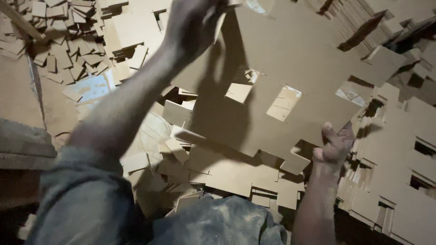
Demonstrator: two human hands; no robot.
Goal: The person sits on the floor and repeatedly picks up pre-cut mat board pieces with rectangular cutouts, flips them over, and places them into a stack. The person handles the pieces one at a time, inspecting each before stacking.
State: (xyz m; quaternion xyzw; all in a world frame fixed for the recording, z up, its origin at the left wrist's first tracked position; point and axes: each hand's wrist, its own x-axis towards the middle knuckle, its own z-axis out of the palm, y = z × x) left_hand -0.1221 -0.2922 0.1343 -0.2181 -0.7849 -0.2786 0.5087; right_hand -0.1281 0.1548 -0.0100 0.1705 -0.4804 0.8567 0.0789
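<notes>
A large tan cardboard sheet (295,59) with rectangular cut-outs and notched edges is held up tilted in front of me. My left hand (193,22) grips its upper left edge near the top of the view, the arm reaching up across the middle. My right hand (335,144) holds its lower right edge from below, fingers curled against the sheet. The sheet hides much of what lies behind it.
Several small cardboard offcuts (68,41) are heaped at the upper left. More die-cut sheets (227,177) lie stacked below the held one, and further stacks (399,154) stand at the right. Grey cloth (218,222) covers my lap.
</notes>
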